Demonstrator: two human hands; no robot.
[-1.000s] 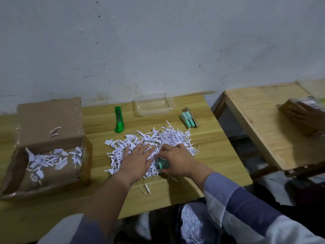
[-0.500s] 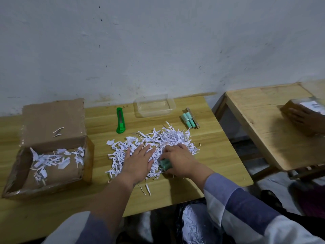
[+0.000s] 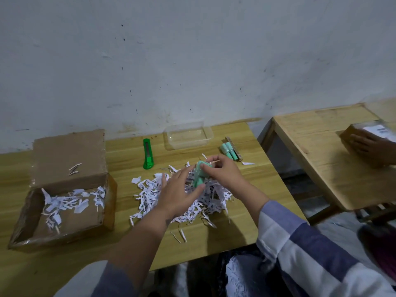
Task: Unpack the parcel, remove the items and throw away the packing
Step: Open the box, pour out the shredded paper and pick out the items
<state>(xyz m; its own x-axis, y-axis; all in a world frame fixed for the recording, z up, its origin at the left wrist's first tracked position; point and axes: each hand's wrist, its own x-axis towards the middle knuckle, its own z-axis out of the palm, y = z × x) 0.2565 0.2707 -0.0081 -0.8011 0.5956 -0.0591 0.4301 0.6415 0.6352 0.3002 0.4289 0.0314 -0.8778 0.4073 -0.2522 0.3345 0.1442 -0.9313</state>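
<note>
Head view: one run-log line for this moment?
right hand: holds mint-green item | left hand: open, beside it | shredded paper: piled on table | cardboard box: open

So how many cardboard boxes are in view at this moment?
2. One open box sits on the left of the near table, shreds inside. Another box is on the right-hand table under someone's hand; more may be out of frame.

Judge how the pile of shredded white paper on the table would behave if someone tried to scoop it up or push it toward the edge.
The shredded paper is loose thin strips, so it would likely feel very light and floppy and come up in partial handfuls. Stray strips already lie near the table edge, so pushing would probably scatter and trail some behind rather than slide it as one mass.
</note>
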